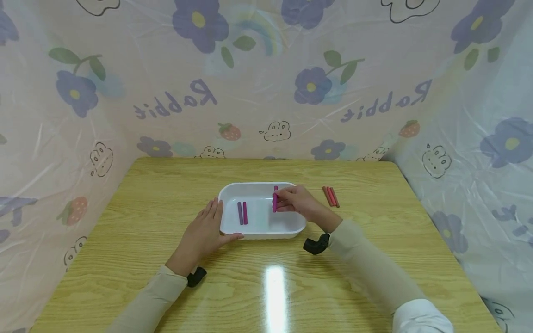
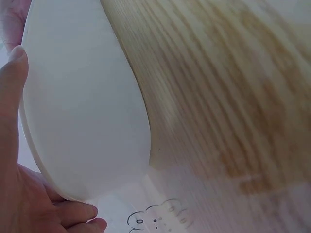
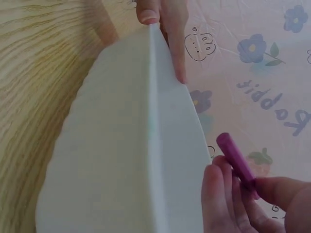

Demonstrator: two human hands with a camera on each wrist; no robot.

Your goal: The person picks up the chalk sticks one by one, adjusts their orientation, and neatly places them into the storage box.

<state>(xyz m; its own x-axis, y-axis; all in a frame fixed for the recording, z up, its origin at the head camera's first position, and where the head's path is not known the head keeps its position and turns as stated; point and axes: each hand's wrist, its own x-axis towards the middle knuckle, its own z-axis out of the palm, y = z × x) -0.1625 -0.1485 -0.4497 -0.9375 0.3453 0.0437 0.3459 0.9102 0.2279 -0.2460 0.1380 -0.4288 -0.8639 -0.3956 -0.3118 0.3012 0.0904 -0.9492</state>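
Observation:
A white tray with rounded corners stands on the table. My left hand holds its left end, fingers along the left side and thumb at the front rim; the left wrist view shows fingertips round the tray's end. Above the tray's right half, my right hand pinches a magenta crayon between thumb and fingers. That crayon stands nearly upright in the head view. Inside the tray, to the left, a greyish purple crayon and another magenta crayon lie side by side.
Right of the tray, three reddish crayons lie together on the wooden table. Behind and at both sides hangs a patterned sheet. Each wrist carries a black fitting.

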